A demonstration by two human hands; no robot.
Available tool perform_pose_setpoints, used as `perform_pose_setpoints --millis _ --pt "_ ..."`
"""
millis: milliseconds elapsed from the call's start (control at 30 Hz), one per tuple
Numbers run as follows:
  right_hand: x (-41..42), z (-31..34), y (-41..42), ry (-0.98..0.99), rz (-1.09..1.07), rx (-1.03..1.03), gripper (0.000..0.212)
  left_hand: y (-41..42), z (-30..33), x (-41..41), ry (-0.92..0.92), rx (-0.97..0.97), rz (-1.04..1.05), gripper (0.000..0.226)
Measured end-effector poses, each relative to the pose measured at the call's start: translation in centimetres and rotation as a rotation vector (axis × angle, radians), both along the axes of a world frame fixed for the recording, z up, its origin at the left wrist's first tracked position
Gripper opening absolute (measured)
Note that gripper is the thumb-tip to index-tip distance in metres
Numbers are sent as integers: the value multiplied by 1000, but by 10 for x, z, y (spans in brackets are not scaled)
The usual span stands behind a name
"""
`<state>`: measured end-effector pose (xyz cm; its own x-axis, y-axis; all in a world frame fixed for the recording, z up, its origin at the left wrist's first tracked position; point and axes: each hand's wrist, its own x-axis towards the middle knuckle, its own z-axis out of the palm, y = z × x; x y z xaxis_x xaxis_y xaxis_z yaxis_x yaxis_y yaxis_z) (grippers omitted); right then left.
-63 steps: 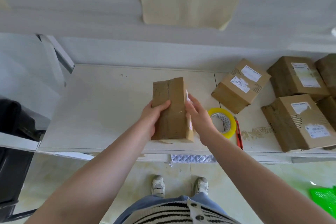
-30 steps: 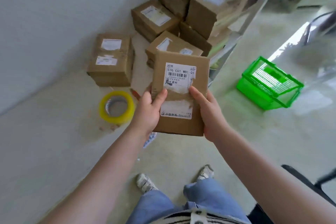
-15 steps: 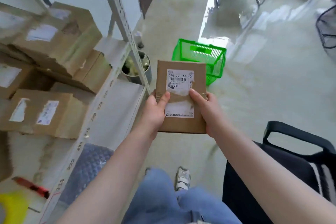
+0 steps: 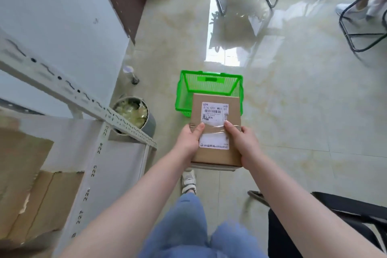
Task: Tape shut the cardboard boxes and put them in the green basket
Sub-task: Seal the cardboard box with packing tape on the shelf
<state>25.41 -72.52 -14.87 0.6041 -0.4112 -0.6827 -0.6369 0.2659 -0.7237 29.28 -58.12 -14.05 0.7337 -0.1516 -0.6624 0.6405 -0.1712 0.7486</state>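
A flat brown cardboard box (image 4: pixel 215 130) with a white printed label and a band of clear tape is gripped at its two sides by the left hand (image 4: pixel 189 140) and the right hand (image 4: pixel 243 142), thumbs pressed on top. Just beyond the fingers (image 4: pixel 198 129), the green plastic mesh basket (image 4: pixel 184 92) stands on the glossy tiled floor (image 4: pixel 303 111), partly covered by the box.
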Motion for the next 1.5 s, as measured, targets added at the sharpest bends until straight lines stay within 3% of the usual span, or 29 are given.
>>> perform_pose_setpoints --millis 267,500,667,1000,1167,1333,1500 --pt "141 -26 -40 42 -76 26 58 -43 -26 152 20 10 -77 34" --pt "270 -97 -69 94 76 -39 66 -69 -94 269 79 57 -48 37" --pt "337 -185 -77 162 102 -28 49 -76 -195 336 181 395 -170 57" --pt "409 -459 -75 196 37 30 34 -88 -465 419 241 368 -235 62" --pt "436 -576 -66 237 12 60 34 -85 -580 440 223 454 -203 50" --pt "463 -640 -60 276 -13 50 33 -89 -643 464 203 483 -144 49" --pt "464 -655 -54 286 17 -6 32 -85 -658 466 240 498 -146 49"
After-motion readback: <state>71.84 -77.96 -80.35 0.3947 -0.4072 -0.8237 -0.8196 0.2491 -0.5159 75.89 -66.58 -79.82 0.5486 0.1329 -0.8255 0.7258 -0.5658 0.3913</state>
